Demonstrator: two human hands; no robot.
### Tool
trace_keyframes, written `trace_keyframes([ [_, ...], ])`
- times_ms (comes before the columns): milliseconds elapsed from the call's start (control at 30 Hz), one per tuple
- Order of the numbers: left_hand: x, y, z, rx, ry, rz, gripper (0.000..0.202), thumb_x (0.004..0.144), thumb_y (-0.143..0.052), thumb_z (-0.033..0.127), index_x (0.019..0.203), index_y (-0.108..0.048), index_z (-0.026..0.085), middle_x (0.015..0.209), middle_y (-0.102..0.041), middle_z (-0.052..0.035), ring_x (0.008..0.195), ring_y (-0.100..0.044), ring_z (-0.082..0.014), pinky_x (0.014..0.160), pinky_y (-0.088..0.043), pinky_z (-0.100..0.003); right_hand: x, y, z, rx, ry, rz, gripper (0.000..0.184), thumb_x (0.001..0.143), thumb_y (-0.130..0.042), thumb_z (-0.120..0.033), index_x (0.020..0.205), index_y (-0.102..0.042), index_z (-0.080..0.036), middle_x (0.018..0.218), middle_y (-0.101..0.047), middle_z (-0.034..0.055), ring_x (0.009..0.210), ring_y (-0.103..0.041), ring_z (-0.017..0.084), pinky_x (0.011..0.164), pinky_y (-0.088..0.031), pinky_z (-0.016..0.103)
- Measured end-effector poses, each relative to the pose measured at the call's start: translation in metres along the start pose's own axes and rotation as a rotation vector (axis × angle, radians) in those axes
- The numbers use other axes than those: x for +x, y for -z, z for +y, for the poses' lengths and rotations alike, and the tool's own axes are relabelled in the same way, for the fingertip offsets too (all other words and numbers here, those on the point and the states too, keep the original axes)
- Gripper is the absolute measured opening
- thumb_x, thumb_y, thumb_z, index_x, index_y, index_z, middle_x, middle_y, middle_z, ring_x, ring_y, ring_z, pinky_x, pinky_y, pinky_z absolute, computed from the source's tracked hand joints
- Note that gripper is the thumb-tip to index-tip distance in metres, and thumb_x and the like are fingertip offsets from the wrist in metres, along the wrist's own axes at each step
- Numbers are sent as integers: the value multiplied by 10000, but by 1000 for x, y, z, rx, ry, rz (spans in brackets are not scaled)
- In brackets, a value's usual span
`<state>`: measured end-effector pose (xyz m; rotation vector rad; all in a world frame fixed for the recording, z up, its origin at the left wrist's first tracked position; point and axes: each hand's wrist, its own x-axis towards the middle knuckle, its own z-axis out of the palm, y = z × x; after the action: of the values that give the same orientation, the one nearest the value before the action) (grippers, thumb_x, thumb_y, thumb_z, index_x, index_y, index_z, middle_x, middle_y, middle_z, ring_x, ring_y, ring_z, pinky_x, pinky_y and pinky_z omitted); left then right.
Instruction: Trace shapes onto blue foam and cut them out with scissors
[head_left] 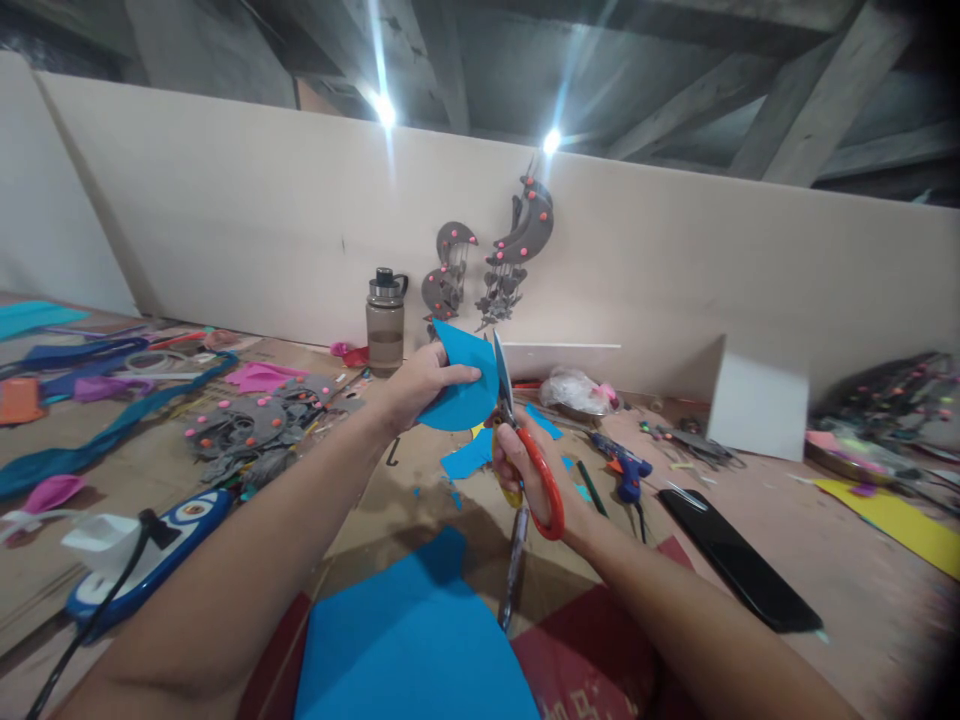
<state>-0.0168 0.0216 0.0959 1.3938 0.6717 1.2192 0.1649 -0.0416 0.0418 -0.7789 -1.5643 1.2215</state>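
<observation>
My left hand (424,385) is closed on a curved piece of blue foam sheet (466,385), held up in front of me. My right hand (525,478) grips red-handled scissors (541,470), whose blades (501,375) point up along the right edge of the blue piece. Small blue offcuts (468,456) lie on the floor just below the hands. A large blue foam sheet (409,640) lies flat nearest to me, between my forearms.
A brown water bottle (385,322) stands by the beige wall. Grey foam cut-outs (251,425) and coloured strips lie at left. A blue glue gun (622,466), a black phone (739,570), a pen (514,570) and a yellow sheet (896,518) lie at right. Grey moon-shaped decorations (517,245) hang on the wall.
</observation>
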Motion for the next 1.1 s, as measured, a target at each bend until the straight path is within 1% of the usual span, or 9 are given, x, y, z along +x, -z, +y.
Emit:
trace_keyframes([
  [200, -1, 2, 1, -27, 16, 3, 459, 678, -873, 403, 1021, -721, 138, 963, -765, -72, 802, -691, -202, 782, -536, -337, -1, 2, 2, -42, 9, 6, 401, 933, -572, -614, 943, -449, -233, 680, -384, -75, 512, -344, 68, 415, -288, 184],
  [267, 0, 2, -1, -30, 17, 4, 475, 681, -874, 420, 1026, -717, 134, 960, -765, -78, 800, -691, -205, 775, -538, -339, -1, 2, 2, -53, 19, 5, 395, 939, -565, -609, 941, -449, -231, 681, -374, -74, 510, -339, 69, 414, -285, 190],
  [433, 0, 2, -2, 2, 17, -8, 467, 664, -883, 426, 975, -718, 120, 904, -758, -76, 770, -686, -200, 752, -539, -324, 0, 4, 0, -173, 100, -26, 375, 979, -504, -591, 924, -445, -226, 679, -397, -66, 509, -375, 78, 460, -337, 225],
  [533, -1, 0, -1, 10, 23, -25, 435, 667, -877, 433, 921, -715, 118, 853, -746, -60, 706, -666, -179, 714, -538, -312, 0, 4, -1, -186, 123, -30, 370, 984, -495, -590, 945, -446, -226, 669, -384, -69, 519, -375, 84, 483, -344, 233],
  [667, -3, -2, 1, 17, 25, -30, 421, 669, -873, 431, 901, -713, 119, 837, -741, -57, 696, -664, -176, 695, -533, -304, -1, 2, -1, -143, 95, -15, 367, 973, -518, -588, 946, -442, -229, 675, -378, -69, 529, -366, 86, 480, -342, 231],
  [833, -2, -1, 0, 8, 23, -36, 448, 665, -878, 438, 934, -716, 119, 885, -751, -69, 735, -678, -190, 724, -539, -318, -2, 1, 0, -90, 37, 9, 402, 942, -553, -613, 913, -413, -237, 666, -357, -78, 515, -333, 81, 440, -297, 217],
  [967, -1, 2, -1, 19, 20, -49, 441, 667, -878, 440, 927, -715, 124, 881, -753, -64, 729, -677, -189, 720, -538, -318, -1, 3, 1, -81, 28, 0, 387, 940, -568, -599, 939, -435, -235, 686, -366, -74, 523, -348, 79, 434, -293, 207],
  [1100, -1, 4, -1, 18, 24, -61, 446, 672, -878, 434, 953, -721, 125, 912, -759, -73, 750, -684, -195, 746, -543, -329, 0, 6, 4, -115, 44, -8, 365, 959, -549, -581, 937, -453, -230, 684, -384, -69, 539, -371, 83, 448, -313, 206],
])
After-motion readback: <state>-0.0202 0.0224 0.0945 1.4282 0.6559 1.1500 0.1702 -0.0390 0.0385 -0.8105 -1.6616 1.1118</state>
